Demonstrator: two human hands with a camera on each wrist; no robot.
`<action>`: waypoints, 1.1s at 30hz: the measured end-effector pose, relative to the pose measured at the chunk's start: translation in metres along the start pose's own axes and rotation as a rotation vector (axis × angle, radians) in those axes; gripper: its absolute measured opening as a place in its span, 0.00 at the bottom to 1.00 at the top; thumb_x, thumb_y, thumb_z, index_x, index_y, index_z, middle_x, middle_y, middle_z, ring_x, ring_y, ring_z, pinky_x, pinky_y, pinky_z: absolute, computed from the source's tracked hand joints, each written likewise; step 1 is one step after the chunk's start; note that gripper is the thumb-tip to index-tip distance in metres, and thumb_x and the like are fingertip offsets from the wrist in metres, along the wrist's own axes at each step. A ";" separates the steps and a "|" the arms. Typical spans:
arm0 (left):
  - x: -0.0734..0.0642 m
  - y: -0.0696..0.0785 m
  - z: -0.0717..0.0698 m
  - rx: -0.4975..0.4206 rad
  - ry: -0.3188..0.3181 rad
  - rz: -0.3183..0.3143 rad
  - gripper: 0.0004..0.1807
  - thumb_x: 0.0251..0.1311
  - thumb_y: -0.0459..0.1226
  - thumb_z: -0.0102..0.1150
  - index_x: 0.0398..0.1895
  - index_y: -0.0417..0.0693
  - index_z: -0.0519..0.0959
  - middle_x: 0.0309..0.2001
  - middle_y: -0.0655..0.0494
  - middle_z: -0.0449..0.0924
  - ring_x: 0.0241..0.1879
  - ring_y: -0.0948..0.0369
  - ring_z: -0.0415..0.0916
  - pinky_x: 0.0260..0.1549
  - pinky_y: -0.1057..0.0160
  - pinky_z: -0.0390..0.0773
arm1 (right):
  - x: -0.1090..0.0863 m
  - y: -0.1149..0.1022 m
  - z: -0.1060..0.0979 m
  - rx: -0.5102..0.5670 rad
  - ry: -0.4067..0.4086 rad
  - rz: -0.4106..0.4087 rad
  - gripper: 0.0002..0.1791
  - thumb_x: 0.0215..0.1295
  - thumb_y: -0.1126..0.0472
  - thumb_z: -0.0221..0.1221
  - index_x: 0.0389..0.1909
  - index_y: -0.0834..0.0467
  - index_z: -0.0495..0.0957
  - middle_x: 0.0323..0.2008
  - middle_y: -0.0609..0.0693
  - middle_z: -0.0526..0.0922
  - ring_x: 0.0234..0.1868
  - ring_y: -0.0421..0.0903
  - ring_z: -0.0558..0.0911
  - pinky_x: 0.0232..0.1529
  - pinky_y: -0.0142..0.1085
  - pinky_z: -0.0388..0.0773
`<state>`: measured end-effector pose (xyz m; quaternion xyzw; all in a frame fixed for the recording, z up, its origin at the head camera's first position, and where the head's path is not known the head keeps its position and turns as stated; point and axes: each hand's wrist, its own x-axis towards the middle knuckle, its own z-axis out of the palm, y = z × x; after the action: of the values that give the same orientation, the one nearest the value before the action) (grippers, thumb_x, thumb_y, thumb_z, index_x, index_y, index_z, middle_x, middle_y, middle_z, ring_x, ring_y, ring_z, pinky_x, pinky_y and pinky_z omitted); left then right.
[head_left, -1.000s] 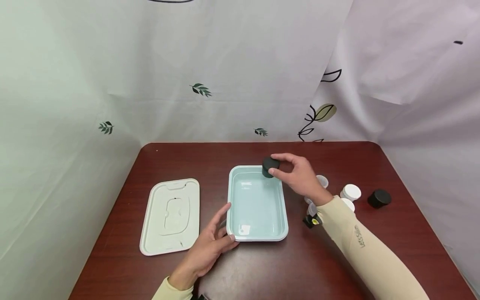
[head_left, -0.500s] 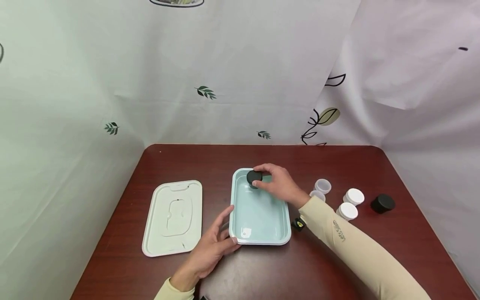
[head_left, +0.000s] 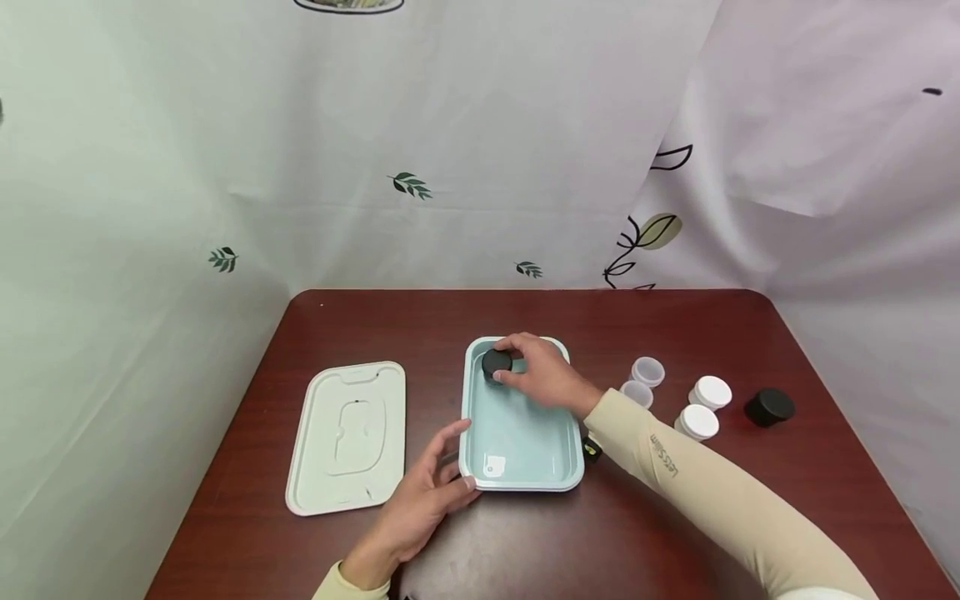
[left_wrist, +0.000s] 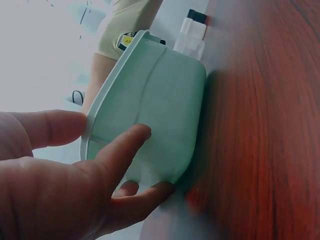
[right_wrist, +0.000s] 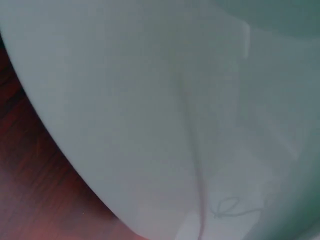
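Observation:
A pale blue-green plastic tub (head_left: 521, 433) stands in the middle of the table. My right hand (head_left: 546, 371) reaches over its back right rim and pinches a small black lidded jar (head_left: 496, 363) between thumb and fingers. This jar is low in the tub's back left corner. My left hand (head_left: 423, 500) lies at the tub's front left corner, thumb and fairly straight fingers touching its outside. In the left wrist view, the thumb meets the rim and the other fingers (left_wrist: 125, 145) lie along the side wall. The right wrist view shows only a blurred tub wall (right_wrist: 125, 125).
A white lid (head_left: 347, 437) lies on the table (head_left: 442, 317) left of the tub. To the right stand two clear jars (head_left: 647, 372), two white-lidded jars (head_left: 709, 392) and another black jar (head_left: 769, 407). Patterned cloth (head_left: 480, 125) hangs behind the table.
My right hand has carried the black jar leftward from above the tub's back right corner and down into its back left corner. The left hand has stayed at the tub's corner.

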<state>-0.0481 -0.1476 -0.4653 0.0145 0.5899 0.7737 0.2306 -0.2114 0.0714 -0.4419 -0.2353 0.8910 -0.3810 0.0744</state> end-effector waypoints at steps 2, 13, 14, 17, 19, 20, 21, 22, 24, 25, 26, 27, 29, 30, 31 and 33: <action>0.000 0.000 0.001 0.003 0.008 0.000 0.43 0.70 0.24 0.55 0.84 0.50 0.50 0.79 0.37 0.46 0.72 0.49 0.69 0.58 0.58 0.81 | 0.000 -0.001 0.002 -0.024 -0.008 -0.007 0.27 0.68 0.58 0.71 0.66 0.59 0.78 0.59 0.56 0.82 0.59 0.52 0.85 0.59 0.46 0.82; -0.001 -0.001 0.003 0.009 0.011 0.013 0.44 0.69 0.23 0.55 0.84 0.48 0.49 0.80 0.38 0.45 0.74 0.45 0.66 0.58 0.59 0.81 | 0.000 -0.001 0.011 -0.074 -0.037 -0.009 0.23 0.69 0.62 0.69 0.63 0.61 0.79 0.59 0.57 0.83 0.58 0.52 0.84 0.59 0.48 0.81; -0.002 -0.001 0.003 0.010 0.011 0.016 0.44 0.69 0.23 0.55 0.84 0.48 0.49 0.80 0.38 0.45 0.74 0.44 0.65 0.58 0.60 0.81 | 0.000 -0.001 0.011 -0.080 -0.041 -0.015 0.22 0.69 0.63 0.69 0.62 0.61 0.80 0.58 0.57 0.83 0.57 0.52 0.85 0.60 0.48 0.80; -0.001 -0.001 0.003 0.011 0.009 0.024 0.44 0.69 0.23 0.55 0.84 0.48 0.48 0.79 0.36 0.46 0.74 0.44 0.65 0.58 0.62 0.81 | 0.001 -0.001 0.012 -0.102 -0.038 -0.029 0.20 0.69 0.64 0.68 0.60 0.61 0.80 0.56 0.57 0.84 0.56 0.53 0.84 0.59 0.48 0.80; -0.001 -0.001 0.002 0.012 0.009 0.028 0.44 0.69 0.23 0.55 0.84 0.47 0.48 0.79 0.36 0.46 0.74 0.43 0.65 0.59 0.62 0.81 | 0.001 0.000 0.012 -0.115 -0.037 -0.028 0.19 0.70 0.64 0.67 0.60 0.62 0.80 0.56 0.58 0.83 0.55 0.53 0.84 0.59 0.48 0.79; -0.001 -0.001 0.002 0.012 0.009 0.029 0.44 0.69 0.23 0.55 0.84 0.47 0.48 0.79 0.36 0.46 0.74 0.43 0.65 0.59 0.63 0.81 | 0.001 0.000 0.013 -0.122 -0.035 -0.028 0.19 0.70 0.64 0.67 0.60 0.62 0.80 0.56 0.58 0.83 0.54 0.52 0.83 0.58 0.48 0.79; -0.001 -0.001 0.002 0.013 0.010 0.030 0.44 0.69 0.23 0.54 0.84 0.47 0.48 0.79 0.35 0.46 0.74 0.43 0.65 0.59 0.63 0.81 | 0.001 0.000 0.013 -0.128 -0.034 -0.027 0.19 0.70 0.64 0.67 0.60 0.61 0.80 0.56 0.57 0.83 0.54 0.52 0.83 0.58 0.48 0.79; -0.001 -0.001 0.002 0.014 0.011 0.030 0.44 0.69 0.23 0.54 0.84 0.47 0.48 0.79 0.35 0.46 0.74 0.43 0.65 0.59 0.63 0.81 | 0.001 0.000 0.014 -0.132 -0.031 -0.024 0.19 0.70 0.64 0.67 0.60 0.61 0.80 0.56 0.57 0.84 0.54 0.52 0.83 0.58 0.48 0.79; -0.002 -0.001 0.002 0.016 0.015 0.029 0.44 0.69 0.23 0.54 0.84 0.47 0.48 0.79 0.35 0.47 0.73 0.44 0.66 0.58 0.63 0.81 | 0.001 0.000 0.014 -0.137 -0.027 -0.017 0.19 0.70 0.64 0.67 0.59 0.61 0.80 0.55 0.57 0.84 0.53 0.52 0.82 0.58 0.48 0.79; -0.002 -0.002 0.002 0.018 0.016 0.027 0.44 0.69 0.23 0.54 0.84 0.48 0.49 0.79 0.35 0.47 0.73 0.44 0.67 0.58 0.63 0.81 | 0.000 0.001 0.015 -0.140 -0.023 -0.014 0.18 0.70 0.64 0.68 0.59 0.61 0.80 0.55 0.57 0.84 0.52 0.51 0.82 0.57 0.47 0.79; -0.002 -0.002 0.002 0.019 0.017 0.025 0.43 0.69 0.23 0.53 0.84 0.48 0.49 0.79 0.36 0.47 0.72 0.45 0.67 0.58 0.62 0.81 | 0.000 0.000 0.015 -0.139 -0.020 -0.008 0.18 0.69 0.64 0.68 0.59 0.61 0.81 0.54 0.57 0.84 0.51 0.51 0.82 0.56 0.47 0.80; -0.002 -0.002 0.002 0.019 0.018 0.024 0.43 0.69 0.23 0.53 0.84 0.48 0.49 0.79 0.36 0.47 0.72 0.45 0.67 0.58 0.62 0.81 | -0.001 0.000 0.014 -0.135 -0.015 0.000 0.18 0.69 0.64 0.68 0.58 0.61 0.81 0.54 0.57 0.84 0.50 0.51 0.82 0.55 0.46 0.80; -0.002 -0.002 0.002 0.019 0.018 0.022 0.43 0.69 0.23 0.52 0.84 0.48 0.49 0.79 0.36 0.47 0.72 0.45 0.68 0.58 0.62 0.81 | -0.004 -0.001 0.013 -0.135 0.002 0.007 0.18 0.68 0.63 0.69 0.57 0.61 0.82 0.52 0.56 0.85 0.48 0.50 0.82 0.51 0.45 0.80; -0.002 -0.002 0.003 0.018 0.017 0.022 0.43 0.69 0.23 0.52 0.84 0.49 0.49 0.80 0.36 0.46 0.72 0.45 0.68 0.58 0.62 0.81 | -0.005 -0.002 0.012 -0.134 0.012 0.008 0.18 0.68 0.63 0.70 0.57 0.61 0.82 0.51 0.56 0.85 0.47 0.49 0.82 0.51 0.44 0.81; -0.002 -0.002 0.003 0.018 0.017 0.022 0.43 0.69 0.23 0.52 0.84 0.49 0.49 0.80 0.36 0.46 0.72 0.45 0.68 0.58 0.62 0.81 | -0.006 -0.004 0.011 -0.130 0.025 0.005 0.18 0.67 0.62 0.70 0.57 0.61 0.82 0.50 0.55 0.85 0.47 0.49 0.83 0.50 0.44 0.81; -0.002 -0.001 0.003 0.016 0.019 0.025 0.43 0.69 0.23 0.52 0.84 0.49 0.49 0.80 0.36 0.45 0.72 0.44 0.67 0.58 0.62 0.81 | -0.007 -0.007 0.008 -0.121 0.053 -0.008 0.18 0.67 0.61 0.71 0.56 0.61 0.83 0.50 0.56 0.85 0.49 0.50 0.84 0.51 0.45 0.82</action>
<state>-0.0452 -0.1451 -0.4649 0.0162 0.5979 0.7720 0.2152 -0.2001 0.0651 -0.4431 -0.2329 0.9130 -0.3330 0.0348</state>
